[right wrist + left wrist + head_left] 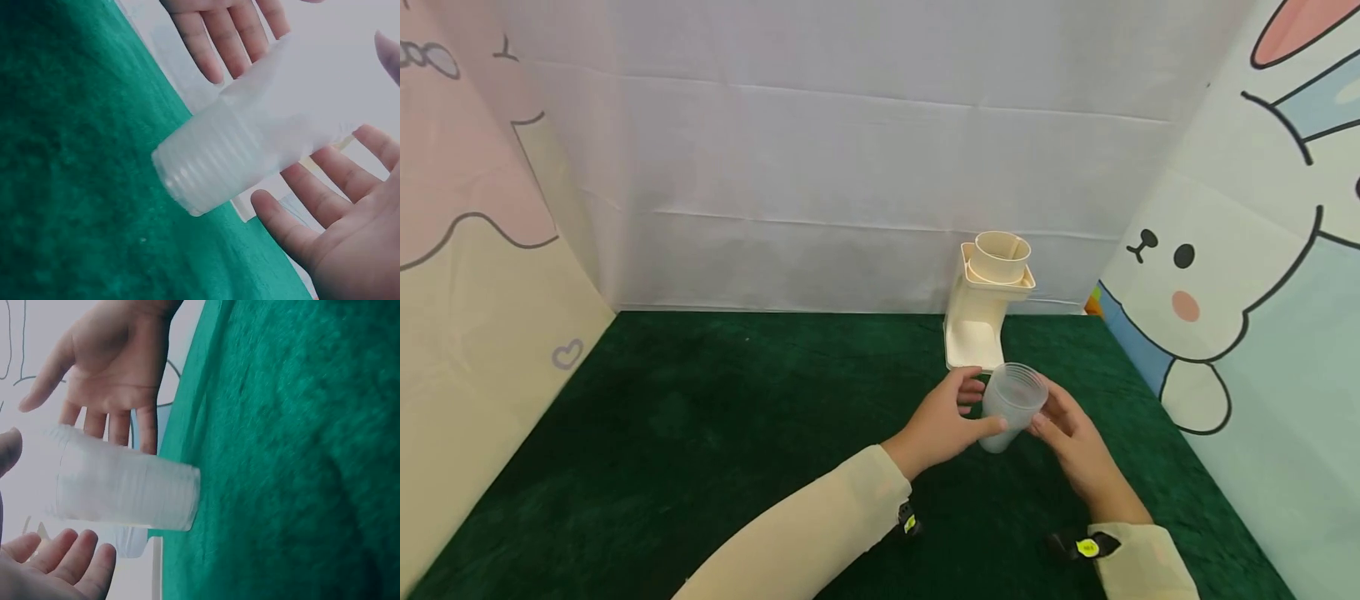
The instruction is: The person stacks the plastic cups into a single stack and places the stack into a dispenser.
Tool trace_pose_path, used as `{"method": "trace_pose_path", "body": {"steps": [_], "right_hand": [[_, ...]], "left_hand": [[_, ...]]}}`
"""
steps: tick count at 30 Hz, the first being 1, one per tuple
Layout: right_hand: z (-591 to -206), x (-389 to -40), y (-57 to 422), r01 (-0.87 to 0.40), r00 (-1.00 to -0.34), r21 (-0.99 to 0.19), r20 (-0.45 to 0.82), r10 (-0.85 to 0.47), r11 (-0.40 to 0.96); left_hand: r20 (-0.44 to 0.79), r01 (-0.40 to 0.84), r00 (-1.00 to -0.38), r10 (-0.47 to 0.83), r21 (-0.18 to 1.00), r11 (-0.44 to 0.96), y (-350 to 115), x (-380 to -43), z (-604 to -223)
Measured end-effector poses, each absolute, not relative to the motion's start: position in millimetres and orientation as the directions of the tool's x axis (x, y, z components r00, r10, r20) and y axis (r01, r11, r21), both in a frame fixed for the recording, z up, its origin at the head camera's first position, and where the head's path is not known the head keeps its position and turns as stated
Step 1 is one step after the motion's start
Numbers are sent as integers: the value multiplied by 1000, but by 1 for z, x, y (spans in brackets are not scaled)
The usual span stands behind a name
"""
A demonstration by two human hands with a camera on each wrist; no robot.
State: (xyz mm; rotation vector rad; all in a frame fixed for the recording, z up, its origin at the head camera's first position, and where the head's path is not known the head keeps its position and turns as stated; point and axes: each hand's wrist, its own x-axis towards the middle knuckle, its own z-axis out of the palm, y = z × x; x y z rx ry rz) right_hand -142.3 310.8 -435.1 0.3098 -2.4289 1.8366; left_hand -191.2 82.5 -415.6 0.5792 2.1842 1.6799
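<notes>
A stack of clear plastic cups [1015, 396] is between the two hands in the head view, mouth upward and slightly tilted. My left hand [951, 421] is at its left side, thumb near the front of the cups. On the opposite side is my right hand [1075, 437], with thumb and fingers close to the stack. Both wrist views show fairly straight fingers around the nested cups [131, 481], not wrapped round them. Whether the fingertips touch the plastic, or the base [178, 187] rests on the cloth, I cannot tell.
Behind the hands stands a cream cup-holder-like stand [973, 329] with a round tube on top, close to the white back curtain [812, 167]. Dark green cloth [662, 433] covers the table. A printed curtain [1262, 333] borders the right side.
</notes>
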Motion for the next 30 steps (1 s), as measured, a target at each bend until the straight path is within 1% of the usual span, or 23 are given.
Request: {"method": "trace_pose_path", "body": {"steps": [8,11,18,23,26,30], "right_hand": [[-442,-142,310,-234,-971,-957,220,-98,172],[-443,-144,309,-235,-971,-956,221,-92,177],[-438,-144,308,-187,-982,-953,177,-60,238],[-426,-144,306,-133,-991,-952,127,-39,275],[-418,-147,306,-132,-991,-943,123,-49,305],[-410,-156,306,-168,-986,-917,150,-78,361]], "left_hand": [[9,140,-859,511,966,218,90,-183,-426],[30,154,-861,507,967,205,94,-181,-428],[43,143,-872,488,975,170,98,-182,-428],[34,139,-870,491,974,179,99,-187,-423],[38,144,-867,496,974,177,97,-189,-416],[51,158,-866,497,972,175,94,-193,-408]]}}
